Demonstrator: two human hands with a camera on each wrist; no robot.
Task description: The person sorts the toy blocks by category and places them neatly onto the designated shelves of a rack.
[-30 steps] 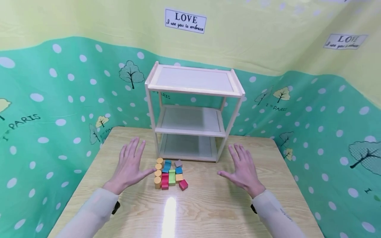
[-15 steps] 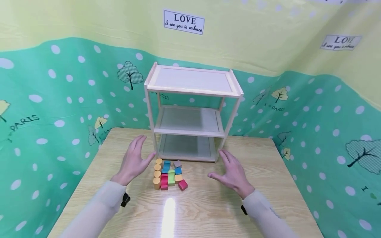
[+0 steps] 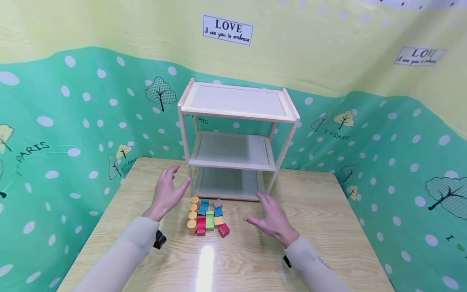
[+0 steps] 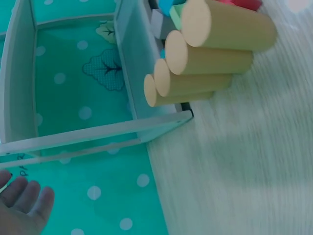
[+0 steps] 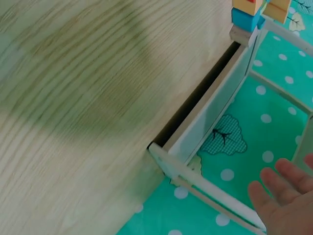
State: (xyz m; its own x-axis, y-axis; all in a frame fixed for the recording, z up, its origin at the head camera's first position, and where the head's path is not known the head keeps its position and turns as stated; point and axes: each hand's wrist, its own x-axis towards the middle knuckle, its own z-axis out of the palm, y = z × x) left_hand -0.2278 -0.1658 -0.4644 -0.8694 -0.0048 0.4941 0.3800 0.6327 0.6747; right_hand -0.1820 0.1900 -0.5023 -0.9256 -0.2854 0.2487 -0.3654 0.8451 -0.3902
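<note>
My left hand (image 3: pixel 168 194) hovers above the table, left of a group of toy blocks, its fingers loosely bent and holding nothing. To the right of the blocks, my right hand (image 3: pixel 271 217) is held in the air with fingers spread and nothing in it. The nearest blocks to the left hand are several tan wooden cylinders (image 4: pixel 217 58) standing in a row. Beside them lie blue (image 3: pixel 203 207), red (image 3: pixel 201 225) and green (image 3: pixel 209 221) blocks, plus small cubes, one of them red (image 3: pixel 223 230). In the right wrist view, a blue cube (image 5: pixel 246 18) shows near the top.
A pale three-tier shelf (image 3: pixel 232 165) stands behind the blocks on the wood-grain table (image 3: pixel 248 259). Patterned green and yellow cloth (image 3: pixel 73 121) hangs around the back and sides. A light reflection lies on the table's front part.
My right hand has moved left, closer to the blocks. My left hand has shifted slightly right, and its fingers have bent a little more. The blocks and shelf keep their places.
</note>
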